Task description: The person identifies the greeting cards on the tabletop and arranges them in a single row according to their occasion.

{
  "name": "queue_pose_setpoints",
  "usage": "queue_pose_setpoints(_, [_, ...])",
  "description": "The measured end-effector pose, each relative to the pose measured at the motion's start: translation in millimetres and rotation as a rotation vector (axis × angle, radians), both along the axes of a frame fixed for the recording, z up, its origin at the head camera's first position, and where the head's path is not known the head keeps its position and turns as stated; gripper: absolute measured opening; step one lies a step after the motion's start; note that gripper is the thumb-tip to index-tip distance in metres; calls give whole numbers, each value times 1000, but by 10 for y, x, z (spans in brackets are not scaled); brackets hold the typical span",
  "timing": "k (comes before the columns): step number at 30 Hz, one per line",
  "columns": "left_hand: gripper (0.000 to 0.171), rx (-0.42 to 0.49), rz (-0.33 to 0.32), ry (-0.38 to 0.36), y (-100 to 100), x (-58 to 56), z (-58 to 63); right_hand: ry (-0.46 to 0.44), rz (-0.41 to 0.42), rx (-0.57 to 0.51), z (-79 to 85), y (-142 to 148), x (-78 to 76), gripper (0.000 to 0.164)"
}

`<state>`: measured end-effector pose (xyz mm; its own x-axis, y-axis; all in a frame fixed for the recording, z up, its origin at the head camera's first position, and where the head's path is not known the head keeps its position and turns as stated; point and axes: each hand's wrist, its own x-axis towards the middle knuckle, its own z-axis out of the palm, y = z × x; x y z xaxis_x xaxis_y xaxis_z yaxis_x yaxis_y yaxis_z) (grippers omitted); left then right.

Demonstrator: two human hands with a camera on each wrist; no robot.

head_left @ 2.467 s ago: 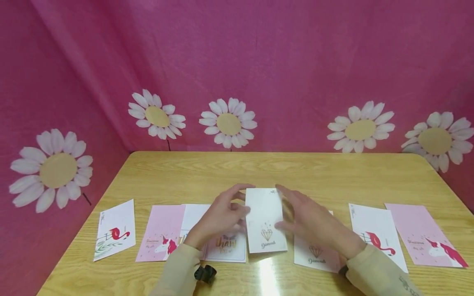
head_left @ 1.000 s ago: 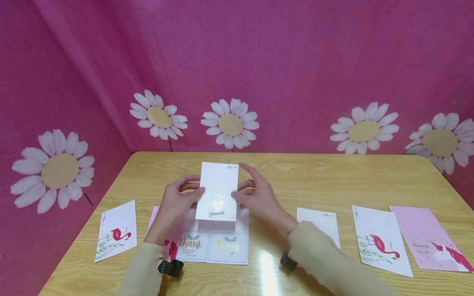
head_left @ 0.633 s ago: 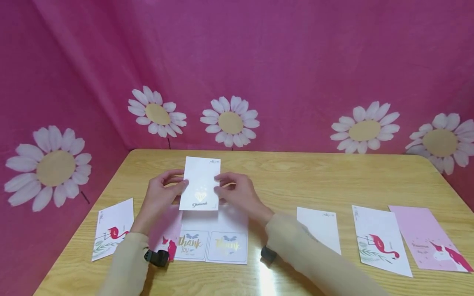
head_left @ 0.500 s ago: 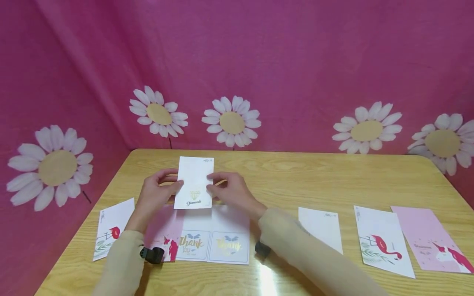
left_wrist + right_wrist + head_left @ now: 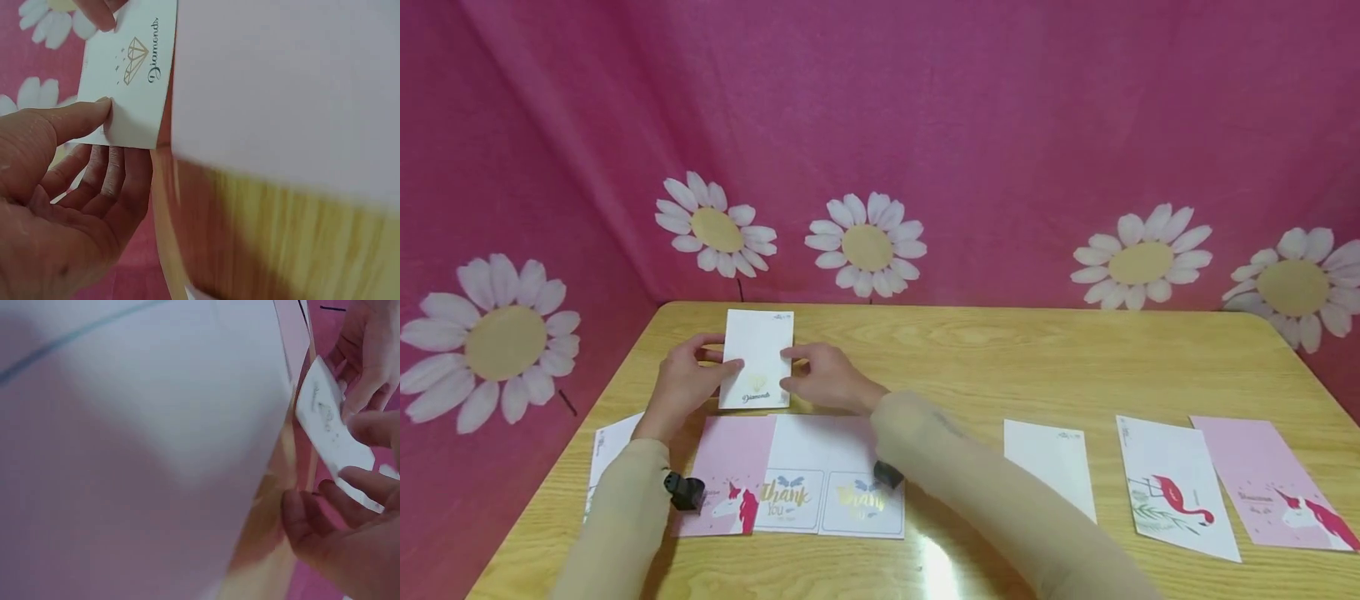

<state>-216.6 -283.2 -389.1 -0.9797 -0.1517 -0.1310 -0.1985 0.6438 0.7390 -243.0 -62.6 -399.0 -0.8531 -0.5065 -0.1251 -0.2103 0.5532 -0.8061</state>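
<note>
A white card (image 5: 752,350) with a gold diamond and the word "Diamonds" is held between my two hands, at the far left part of the table behind the laid-out row. My left hand (image 5: 687,382) pinches its left edge, thumb on the printed face; in the left wrist view the other fingers curl behind the card (image 5: 134,81). At the right edge, my right hand (image 5: 831,379) holds it with thumb and fingertips. The right wrist view shows the same card (image 5: 330,428) bent slightly. Whether its lower edge touches the wood is unclear.
Along the front lie a flamingo card (image 5: 612,446) partly under my left sleeve, a pink unicorn card (image 5: 733,450) and two "Thank You" cards (image 5: 793,442). Rightward are a white card (image 5: 1052,467), another flamingo card (image 5: 1172,475) and another unicorn card (image 5: 1270,467). A flowered pink cloth surrounds the table.
Both hands have carried the diamond card from mid-table leftward and farther back, past the "Thank You" cards. My right sleeve now lies over part of the row; the other cards stay put.
</note>
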Motion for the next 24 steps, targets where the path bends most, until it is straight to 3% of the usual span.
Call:
queue_pose_setpoints(4, [64,-67,5,-7,-137,-65,1,90,128,147,42,-173,-32,59])
queue_pose_setpoints(9, [63,-140,19,-9,-313,-155,-61,269,255,389,61,-375,-55,50])
queue_pose_setpoints(15, [61,-186,23,-9,-470,-229,-107,305,279,483,11,-489,-38,52])
queue_pose_setpoints(24, [59,-232,-23,-28,-563,-356,-115,357,282,601,-20,-573,2,61])
